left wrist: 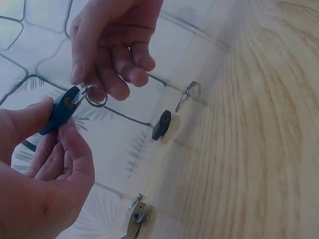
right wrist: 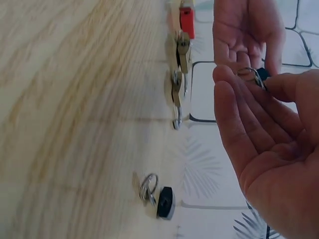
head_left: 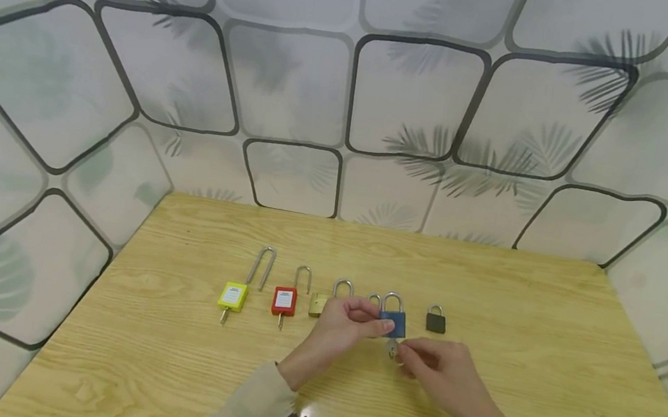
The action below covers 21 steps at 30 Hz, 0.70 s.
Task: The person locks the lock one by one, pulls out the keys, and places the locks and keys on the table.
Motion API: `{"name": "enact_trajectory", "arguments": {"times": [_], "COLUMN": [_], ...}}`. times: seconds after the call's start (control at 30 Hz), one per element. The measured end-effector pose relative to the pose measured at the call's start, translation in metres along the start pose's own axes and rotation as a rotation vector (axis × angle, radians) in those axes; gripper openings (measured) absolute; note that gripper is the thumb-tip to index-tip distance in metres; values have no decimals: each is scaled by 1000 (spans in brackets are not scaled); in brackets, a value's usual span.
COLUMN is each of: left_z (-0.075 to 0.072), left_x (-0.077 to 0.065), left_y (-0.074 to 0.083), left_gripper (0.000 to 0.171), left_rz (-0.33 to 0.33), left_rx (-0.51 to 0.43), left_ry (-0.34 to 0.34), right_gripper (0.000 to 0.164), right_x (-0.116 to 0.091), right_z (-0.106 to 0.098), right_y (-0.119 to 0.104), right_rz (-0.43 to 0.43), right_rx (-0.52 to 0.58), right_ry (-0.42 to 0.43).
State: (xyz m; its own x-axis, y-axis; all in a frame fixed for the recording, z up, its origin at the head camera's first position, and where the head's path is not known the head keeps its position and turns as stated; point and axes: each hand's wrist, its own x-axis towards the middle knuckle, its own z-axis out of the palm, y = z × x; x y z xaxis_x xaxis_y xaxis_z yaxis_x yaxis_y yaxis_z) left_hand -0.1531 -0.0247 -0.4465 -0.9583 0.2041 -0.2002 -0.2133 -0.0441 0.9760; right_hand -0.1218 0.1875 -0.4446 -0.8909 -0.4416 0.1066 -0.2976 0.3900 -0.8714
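Observation:
My left hand [head_left: 338,329] pinches a blue padlock [head_left: 397,325] between thumb and fingers, its shackle pointing away from me. A key [left wrist: 81,93] sits in the keyhole at the padlock's bottom, with a key ring [left wrist: 97,96] hanging from it. From the right, my right hand [head_left: 442,374] has its thumb against the key's head, the ring lying between thumb and index finger; its other fingers are loosely bent. Behind my left hand, a brass padlock [head_left: 316,305] and a second brass padlock [right wrist: 177,88] are partly hidden in the head view.
A yellow padlock [head_left: 232,296] and a red padlock [head_left: 284,300] lie to the left, shackles open, keys in their bottoms. Right of my hands lies a small black padlock [head_left: 436,323] with keys [right wrist: 148,190] beside it. The wooden table [head_left: 548,314] meets patterned fabric walls [head_left: 294,175].

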Motion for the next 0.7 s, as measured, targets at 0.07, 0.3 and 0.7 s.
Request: {"name": "enact_trajectory", "arguments": {"times": [0.07,0.3,0.7], "left_z": [0,-1,-4], "left_x": [0,0,0], "left_y": [0,0,-1], "left_gripper": [23,23,20], "left_rz": [-5,-8,-25], "left_rx": [-7,-33,-51], "left_ry": [-7,-24,-8], "right_gripper": [21,24,26], "right_x": [1,4,8], "right_z": [3,11,16], "right_y": [-1,-3,-3], "right_rz": [24,80,142], "right_rx": [26,89,179], "right_ry": [12,16,-13]}}
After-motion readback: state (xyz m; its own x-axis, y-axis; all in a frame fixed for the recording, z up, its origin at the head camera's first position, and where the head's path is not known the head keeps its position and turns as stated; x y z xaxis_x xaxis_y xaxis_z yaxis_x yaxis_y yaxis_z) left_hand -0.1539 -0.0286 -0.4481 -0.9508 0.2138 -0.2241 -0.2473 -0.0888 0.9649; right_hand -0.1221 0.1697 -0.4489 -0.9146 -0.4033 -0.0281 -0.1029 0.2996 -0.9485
